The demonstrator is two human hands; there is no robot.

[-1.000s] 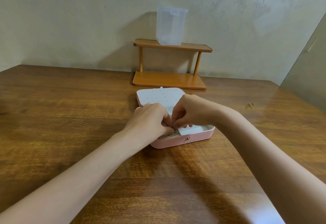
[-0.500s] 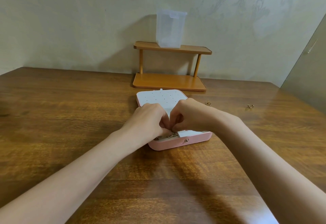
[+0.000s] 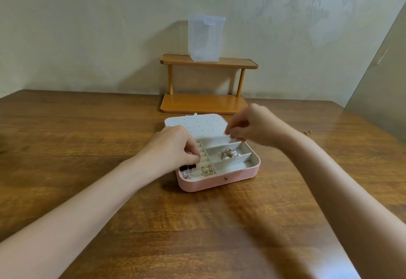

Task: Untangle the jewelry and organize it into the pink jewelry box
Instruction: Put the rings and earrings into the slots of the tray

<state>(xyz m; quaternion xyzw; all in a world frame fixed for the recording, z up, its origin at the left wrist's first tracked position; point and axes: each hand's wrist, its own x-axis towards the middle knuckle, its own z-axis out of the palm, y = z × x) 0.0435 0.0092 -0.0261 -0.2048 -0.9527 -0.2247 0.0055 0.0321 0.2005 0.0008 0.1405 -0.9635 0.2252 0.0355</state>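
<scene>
Your left hand point(image 3: 173, 146) rests on the ring-roll rows of the one pink jewelry box point(image 3: 219, 181), its fingers point(image 3: 193, 159) curled; what they pinch, if anything, you cannot tell. Just below them sit two sparkly round earrings point(image 3: 189, 174) and a cluster of gold clasps point(image 3: 207, 170). Right of them, a tangled gold-and-pearl bunch point(image 3: 228, 154) fills the middle padded compartment. Your right hand point(image 3: 252, 125), blurred, hovers over the far compartment, fingers bunched together. Beyond it, one small gold piece point(image 3: 307, 132) lies on the glossy wooden worktop point(image 3: 87, 146).
</scene>
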